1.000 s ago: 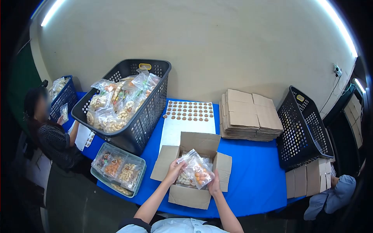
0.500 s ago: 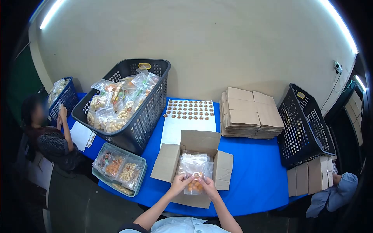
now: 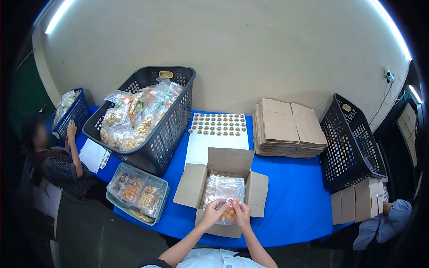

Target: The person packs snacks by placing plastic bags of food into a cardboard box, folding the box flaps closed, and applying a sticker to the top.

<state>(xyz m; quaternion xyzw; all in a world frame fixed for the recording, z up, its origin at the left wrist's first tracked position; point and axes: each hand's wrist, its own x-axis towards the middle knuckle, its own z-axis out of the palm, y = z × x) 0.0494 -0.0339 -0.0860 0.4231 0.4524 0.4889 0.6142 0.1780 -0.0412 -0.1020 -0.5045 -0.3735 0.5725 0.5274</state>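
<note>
While both hands, left (image 3: pixel 216 213) and right (image 3: pixel 242 215), pinch one bag (image 3: pixel 229 211) over the box (image 3: pixel 192 184), lower centre, sticker sheet (image 3: pixel 217 145) above, large basket (image 3: pixel 167 129) upper left.

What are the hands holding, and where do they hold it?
The left hand and right hand hold a clear bag of orange pieces, by both sides of its filled part, thumbs on its front.
</note>
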